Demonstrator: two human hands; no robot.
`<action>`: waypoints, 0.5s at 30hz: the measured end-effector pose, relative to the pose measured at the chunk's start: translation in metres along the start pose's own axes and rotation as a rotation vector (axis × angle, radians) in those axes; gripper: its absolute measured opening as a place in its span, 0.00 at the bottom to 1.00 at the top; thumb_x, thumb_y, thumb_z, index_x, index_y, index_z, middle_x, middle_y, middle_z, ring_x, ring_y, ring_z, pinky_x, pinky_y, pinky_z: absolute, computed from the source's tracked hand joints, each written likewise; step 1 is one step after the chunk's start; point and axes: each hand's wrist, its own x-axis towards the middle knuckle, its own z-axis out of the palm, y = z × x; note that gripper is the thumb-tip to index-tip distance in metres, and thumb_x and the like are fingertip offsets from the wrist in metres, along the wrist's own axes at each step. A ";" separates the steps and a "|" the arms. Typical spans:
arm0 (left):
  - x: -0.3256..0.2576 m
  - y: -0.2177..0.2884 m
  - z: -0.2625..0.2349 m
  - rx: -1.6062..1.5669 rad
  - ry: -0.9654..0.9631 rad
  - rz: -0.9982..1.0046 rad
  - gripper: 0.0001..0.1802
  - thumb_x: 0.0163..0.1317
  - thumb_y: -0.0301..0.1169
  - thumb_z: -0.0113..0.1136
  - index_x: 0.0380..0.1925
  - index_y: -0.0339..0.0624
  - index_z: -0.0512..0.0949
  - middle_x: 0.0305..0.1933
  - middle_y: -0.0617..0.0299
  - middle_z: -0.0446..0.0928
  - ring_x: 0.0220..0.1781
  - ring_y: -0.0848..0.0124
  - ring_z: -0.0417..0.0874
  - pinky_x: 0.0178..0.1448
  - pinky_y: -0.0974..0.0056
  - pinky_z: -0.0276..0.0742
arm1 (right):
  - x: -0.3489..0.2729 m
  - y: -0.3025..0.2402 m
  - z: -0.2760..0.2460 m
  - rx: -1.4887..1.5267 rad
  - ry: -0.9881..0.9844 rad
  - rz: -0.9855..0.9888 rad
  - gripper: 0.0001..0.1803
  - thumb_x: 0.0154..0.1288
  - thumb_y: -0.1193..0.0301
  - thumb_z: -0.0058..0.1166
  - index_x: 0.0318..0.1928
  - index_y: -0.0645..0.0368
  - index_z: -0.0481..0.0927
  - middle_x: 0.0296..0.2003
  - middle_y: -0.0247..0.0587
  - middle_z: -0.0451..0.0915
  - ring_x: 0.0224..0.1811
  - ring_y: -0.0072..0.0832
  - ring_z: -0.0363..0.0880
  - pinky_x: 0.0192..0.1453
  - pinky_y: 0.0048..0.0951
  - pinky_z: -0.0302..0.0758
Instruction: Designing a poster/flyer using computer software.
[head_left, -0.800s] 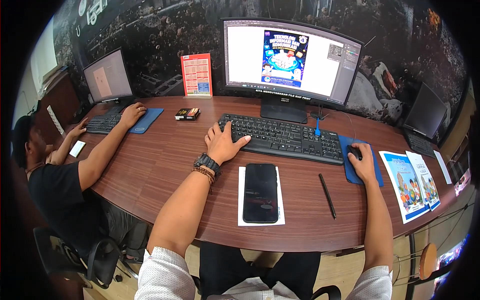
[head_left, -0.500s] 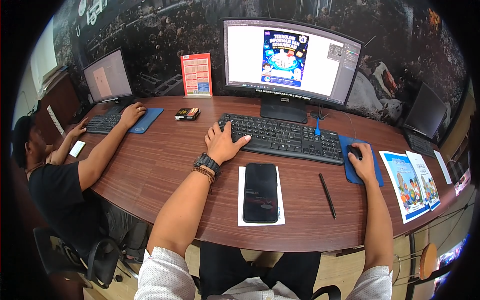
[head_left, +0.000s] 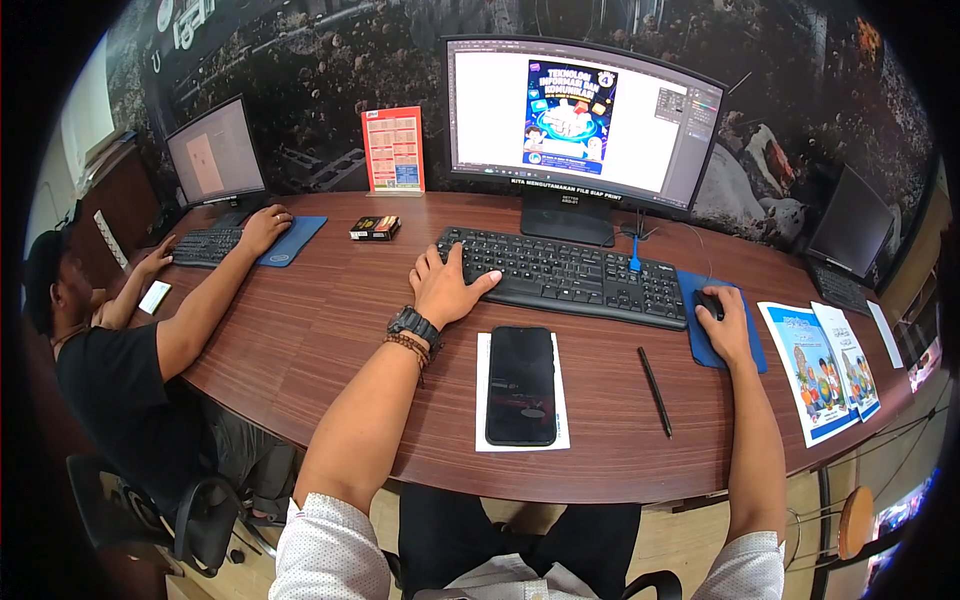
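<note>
Left hand rests on keyboard; right hand covers mouse

Both forearms reach forward from the lower edge, bare below rolled white sleeves. The left hand lies palm down, fingers spread loosely forward and the thumb stretched out to the right; a dark watch and a beaded band sit on its wrist. The right hand lies further out to the right, palm down, fingers curved downward in a loose cupped grip.
</note>
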 end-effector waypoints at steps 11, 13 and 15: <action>0.000 0.000 0.000 0.001 0.001 -0.002 0.55 0.59 0.69 0.57 0.71 0.35 0.61 0.71 0.31 0.54 0.76 0.37 0.50 0.76 0.38 0.42 | 0.000 0.000 0.000 0.006 -0.003 0.012 0.19 0.56 0.70 0.63 0.49 0.60 0.80 0.48 0.44 0.74 0.54 0.41 0.75 0.61 0.37 0.70; 0.000 0.001 0.000 0.005 0.003 0.000 0.55 0.59 0.69 0.57 0.71 0.35 0.61 0.71 0.31 0.54 0.76 0.37 0.50 0.76 0.38 0.42 | 0.000 0.002 0.001 -0.010 0.002 0.020 0.19 0.56 0.70 0.63 0.49 0.60 0.80 0.48 0.45 0.74 0.54 0.42 0.75 0.61 0.38 0.70; 0.000 0.002 0.000 -0.001 -0.006 -0.005 0.55 0.59 0.69 0.57 0.72 0.35 0.61 0.71 0.31 0.54 0.76 0.37 0.50 0.76 0.38 0.42 | 0.000 0.000 0.000 -0.003 -0.001 0.023 0.19 0.56 0.70 0.63 0.49 0.60 0.80 0.48 0.45 0.74 0.54 0.42 0.75 0.61 0.38 0.71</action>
